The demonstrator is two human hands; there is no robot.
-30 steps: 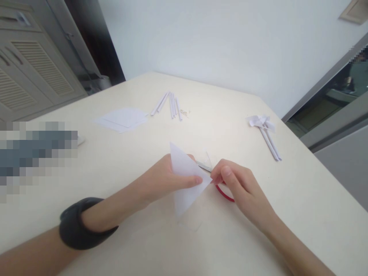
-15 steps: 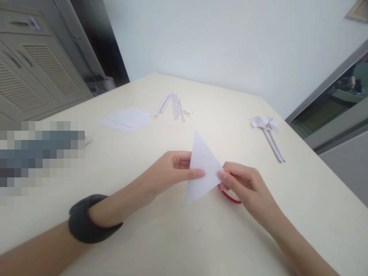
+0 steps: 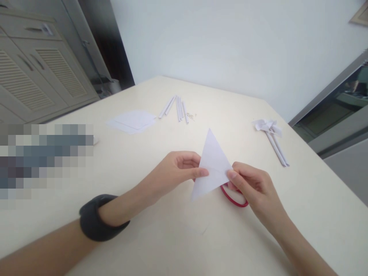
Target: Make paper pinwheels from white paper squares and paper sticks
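A white sheet of paper folded into a triangle [image 3: 213, 161] is held above the table between both hands. My left hand [image 3: 184, 168] pinches its left side, thumb on the front face and fingers behind. At the right corner, my right hand [image 3: 250, 182] grips the paper between thumb and curled fingers. A faint crease runs across the paper near the right thumb. Red-handled scissors [image 3: 234, 197] lie on the table beneath the right hand; only part of a handle loop shows, and the rest is hidden.
On the white table [image 3: 161, 245] lie a stack of paper sheets [image 3: 130, 122], several rolled paper sticks [image 3: 179, 109] and small thin bits [image 3: 190, 116]. Paper pinwheels on sticks [image 3: 271, 132] rest at the right. A blurred-out patch [image 3: 43, 161] covers the left edge.
The view has shifted slightly, so everything appears a little further right. The folded paper has tilted a little in my hands, and more of the red handle shows.
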